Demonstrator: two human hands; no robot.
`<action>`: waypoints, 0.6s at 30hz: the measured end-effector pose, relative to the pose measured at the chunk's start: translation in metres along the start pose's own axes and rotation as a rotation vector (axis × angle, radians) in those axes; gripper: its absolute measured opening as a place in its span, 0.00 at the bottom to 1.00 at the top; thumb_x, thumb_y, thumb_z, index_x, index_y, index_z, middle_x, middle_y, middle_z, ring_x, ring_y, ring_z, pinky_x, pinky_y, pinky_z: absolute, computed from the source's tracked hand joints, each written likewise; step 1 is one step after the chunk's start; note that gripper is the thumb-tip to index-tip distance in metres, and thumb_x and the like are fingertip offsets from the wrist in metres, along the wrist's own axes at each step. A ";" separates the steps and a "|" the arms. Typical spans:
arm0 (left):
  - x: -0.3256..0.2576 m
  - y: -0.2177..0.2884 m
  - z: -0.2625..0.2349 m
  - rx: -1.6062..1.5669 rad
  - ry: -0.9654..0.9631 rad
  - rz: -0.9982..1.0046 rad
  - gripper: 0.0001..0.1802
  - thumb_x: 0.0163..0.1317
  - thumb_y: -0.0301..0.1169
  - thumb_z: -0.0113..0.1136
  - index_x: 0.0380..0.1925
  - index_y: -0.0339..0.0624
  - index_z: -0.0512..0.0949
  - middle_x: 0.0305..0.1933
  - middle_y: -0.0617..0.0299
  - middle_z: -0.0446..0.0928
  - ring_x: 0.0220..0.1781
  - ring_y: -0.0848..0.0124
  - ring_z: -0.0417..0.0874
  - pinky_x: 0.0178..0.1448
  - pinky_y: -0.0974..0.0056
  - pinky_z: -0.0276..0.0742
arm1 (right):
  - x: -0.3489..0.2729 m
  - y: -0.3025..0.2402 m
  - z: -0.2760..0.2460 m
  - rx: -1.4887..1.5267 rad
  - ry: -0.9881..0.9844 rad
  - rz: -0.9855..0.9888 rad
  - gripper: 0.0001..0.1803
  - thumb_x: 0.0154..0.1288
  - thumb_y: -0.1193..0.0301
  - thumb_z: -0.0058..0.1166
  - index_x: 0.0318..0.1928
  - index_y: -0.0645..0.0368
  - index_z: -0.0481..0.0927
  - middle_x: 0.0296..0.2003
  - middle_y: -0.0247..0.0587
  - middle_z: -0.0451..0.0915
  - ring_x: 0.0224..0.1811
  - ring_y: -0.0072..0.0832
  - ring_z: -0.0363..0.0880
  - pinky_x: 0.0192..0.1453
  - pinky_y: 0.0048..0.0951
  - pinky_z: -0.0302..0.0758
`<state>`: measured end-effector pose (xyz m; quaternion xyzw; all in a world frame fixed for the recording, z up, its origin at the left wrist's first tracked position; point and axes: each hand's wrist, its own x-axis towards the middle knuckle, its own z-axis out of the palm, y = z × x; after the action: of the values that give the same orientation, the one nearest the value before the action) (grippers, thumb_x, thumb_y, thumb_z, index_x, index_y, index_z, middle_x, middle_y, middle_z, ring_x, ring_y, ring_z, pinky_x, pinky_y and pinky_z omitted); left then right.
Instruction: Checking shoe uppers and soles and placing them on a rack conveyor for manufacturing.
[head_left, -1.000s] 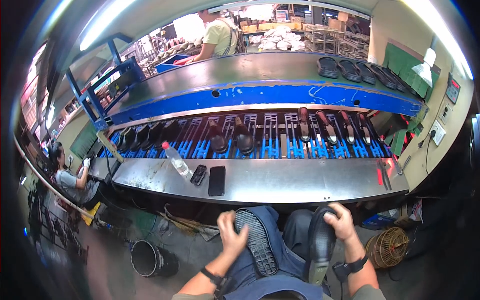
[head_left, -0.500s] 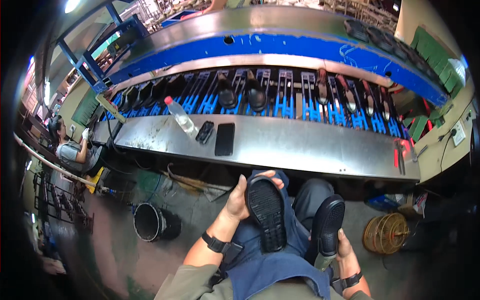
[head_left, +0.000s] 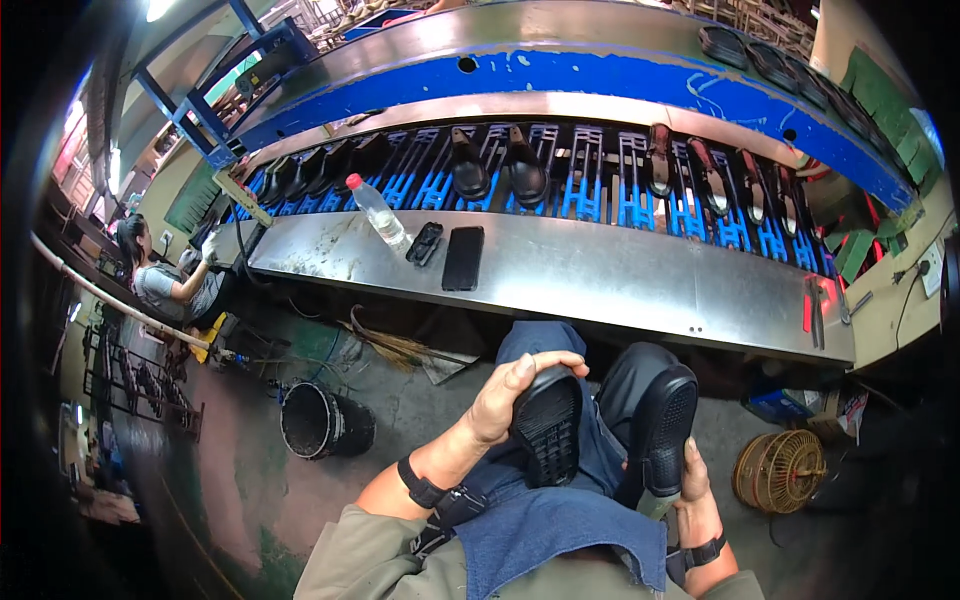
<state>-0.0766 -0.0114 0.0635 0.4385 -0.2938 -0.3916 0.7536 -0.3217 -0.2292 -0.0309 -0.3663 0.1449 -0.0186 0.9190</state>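
One bare left hand is cupping a ridged black rubber sole over the lap; apart, the right hand is clasping a textured black shoe. Steady support is likely helping. I'm seeing a silver metal bench beyond.

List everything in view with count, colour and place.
held shoes: two, black, one per hand
steel ledge: one, silver, beyond the knees
bottle: one, clear, red cap, ledge's left half
small case: one, black, right of bottle
phone: one, black, right of case
hand tools: several, one red, ledge's right end
rack: one, blue and dark, behind ledge
rack shoes: several, mostly black
upper deck: one, blue-fronted, beyond rack
bucket: one, black, floor, left
openwork basket: one, tan, floor, right
seated co-worker: one, grey top, far left
wrist straps: two, black, on wrists
left hand: one, bare, around shoe end
right hand: one, bare, beside other shoe
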 end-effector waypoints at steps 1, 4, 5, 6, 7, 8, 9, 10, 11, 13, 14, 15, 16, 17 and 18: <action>0.002 -0.001 0.007 0.055 0.032 0.010 0.38 0.80 0.54 0.33 0.61 0.26 0.74 0.59 0.45 0.79 0.62 0.60 0.79 0.70 0.56 0.71 | 0.003 -0.002 0.005 0.012 0.019 0.000 0.47 0.68 0.36 0.50 0.66 0.69 0.68 0.53 0.57 0.82 0.52 0.49 0.84 0.63 0.51 0.79; 0.020 0.012 0.020 0.061 -0.021 0.064 0.44 0.77 0.61 0.26 0.58 0.27 0.75 0.58 0.42 0.78 0.65 0.50 0.77 0.73 0.48 0.70 | 0.015 -0.030 0.048 -0.253 -0.078 -0.068 0.50 0.68 0.34 0.49 0.68 0.70 0.67 0.56 0.52 0.80 0.57 0.38 0.82 0.63 0.38 0.78; 0.027 0.018 0.028 0.123 -0.052 0.109 0.45 0.76 0.62 0.26 0.57 0.27 0.75 0.58 0.41 0.78 0.64 0.49 0.77 0.72 0.47 0.70 | 0.017 -0.042 0.065 -0.353 -0.173 -0.067 0.52 0.67 0.32 0.48 0.69 0.70 0.66 0.57 0.50 0.80 0.58 0.34 0.80 0.63 0.35 0.77; 0.029 0.023 0.038 0.093 -0.035 0.073 0.46 0.76 0.62 0.26 0.57 0.27 0.74 0.58 0.41 0.78 0.64 0.49 0.77 0.72 0.47 0.70 | 0.020 -0.043 0.069 -0.407 -0.225 -0.064 0.55 0.66 0.29 0.47 0.69 0.71 0.66 0.58 0.49 0.79 0.59 0.32 0.79 0.63 0.34 0.76; 0.035 0.026 0.043 0.070 -0.022 0.049 0.46 0.76 0.63 0.26 0.57 0.26 0.74 0.58 0.41 0.78 0.64 0.49 0.77 0.72 0.47 0.70 | 0.025 -0.041 0.072 -0.468 -0.286 -0.070 0.57 0.64 0.27 0.46 0.69 0.71 0.66 0.59 0.49 0.79 0.59 0.31 0.79 0.63 0.32 0.74; 0.036 0.024 0.042 0.184 -0.093 0.076 0.47 0.75 0.64 0.26 0.57 0.26 0.74 0.58 0.40 0.78 0.65 0.49 0.77 0.70 0.47 0.72 | 0.022 -0.040 0.082 -0.478 -0.264 -0.063 0.60 0.62 0.24 0.45 0.68 0.72 0.68 0.58 0.48 0.79 0.58 0.31 0.79 0.64 0.33 0.74; 0.036 0.020 0.048 0.219 -0.093 0.082 0.44 0.74 0.61 0.31 0.56 0.25 0.76 0.57 0.39 0.79 0.64 0.47 0.78 0.69 0.46 0.73 | 0.022 -0.033 0.073 -0.425 -0.345 -0.077 0.51 0.68 0.33 0.48 0.68 0.72 0.68 0.61 0.47 0.75 0.63 0.31 0.73 0.67 0.32 0.69; 0.036 0.020 0.054 0.258 -0.115 0.065 0.43 0.73 0.59 0.33 0.55 0.25 0.77 0.56 0.38 0.80 0.63 0.47 0.79 0.69 0.46 0.74 | 0.019 -0.028 0.068 -0.417 -0.334 -0.109 0.50 0.69 0.34 0.48 0.67 0.72 0.69 0.60 0.48 0.76 0.62 0.31 0.73 0.66 0.32 0.69; 0.037 0.020 0.059 0.298 -0.136 0.051 0.41 0.72 0.57 0.36 0.53 0.25 0.78 0.55 0.38 0.80 0.62 0.46 0.80 0.68 0.46 0.74 | 0.017 -0.024 0.065 -0.411 -0.325 -0.141 0.49 0.69 0.34 0.48 0.66 0.72 0.70 0.60 0.48 0.76 0.62 0.31 0.74 0.66 0.32 0.69; 0.029 0.016 0.066 0.293 -0.113 0.017 0.40 0.69 0.56 0.38 0.52 0.24 0.79 0.55 0.36 0.81 0.61 0.46 0.81 0.70 0.46 0.72 | 0.013 -0.020 0.062 -0.389 -0.310 -0.165 0.49 0.69 0.35 0.48 0.66 0.72 0.70 0.59 0.48 0.77 0.61 0.31 0.74 0.65 0.33 0.69; 0.029 0.018 0.067 0.286 -0.152 0.027 0.38 0.70 0.53 0.40 0.54 0.23 0.78 0.57 0.37 0.80 0.62 0.49 0.81 0.71 0.50 0.71 | 0.011 -0.019 0.062 -0.377 -0.308 -0.192 0.48 0.69 0.35 0.48 0.66 0.72 0.71 0.59 0.48 0.77 0.60 0.32 0.75 0.65 0.33 0.70; 0.028 0.019 0.069 0.279 -0.188 0.041 0.36 0.71 0.50 0.41 0.56 0.22 0.77 0.59 0.38 0.80 0.62 0.53 0.81 0.71 0.54 0.71 | 0.010 -0.020 0.062 -0.374 -0.301 -0.190 0.48 0.69 0.35 0.48 0.66 0.72 0.71 0.59 0.48 0.77 0.60 0.32 0.75 0.65 0.33 0.70; 0.027 0.019 0.071 0.275 -0.190 0.037 0.36 0.71 0.50 0.41 0.56 0.22 0.77 0.59 0.38 0.80 0.62 0.53 0.81 0.71 0.54 0.71 | 0.010 -0.022 0.064 -0.398 -0.274 -0.182 0.51 0.67 0.31 0.47 0.65 0.72 0.71 0.57 0.50 0.79 0.59 0.33 0.77 0.65 0.34 0.71; 0.026 0.019 0.072 0.280 -0.185 0.045 0.36 0.71 0.49 0.41 0.56 0.22 0.77 0.59 0.38 0.80 0.63 0.52 0.81 0.71 0.54 0.70 | 0.010 -0.023 0.065 -0.422 -0.248 -0.174 0.54 0.65 0.27 0.45 0.64 0.72 0.72 0.56 0.51 0.81 0.59 0.35 0.79 0.65 0.35 0.73; 0.025 0.018 0.073 0.286 -0.180 0.056 0.36 0.71 0.48 0.41 0.57 0.21 0.77 0.59 0.38 0.80 0.63 0.52 0.80 0.71 0.54 0.70 | 0.009 -0.022 0.065 -0.423 -0.245 -0.174 0.54 0.65 0.27 0.45 0.64 0.72 0.72 0.56 0.51 0.81 0.59 0.35 0.79 0.65 0.35 0.73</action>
<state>-0.1150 -0.0585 0.1148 0.4959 -0.4250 -0.3627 0.6648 -0.2928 -0.2034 0.0267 -0.5608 0.0009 -0.0225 0.8277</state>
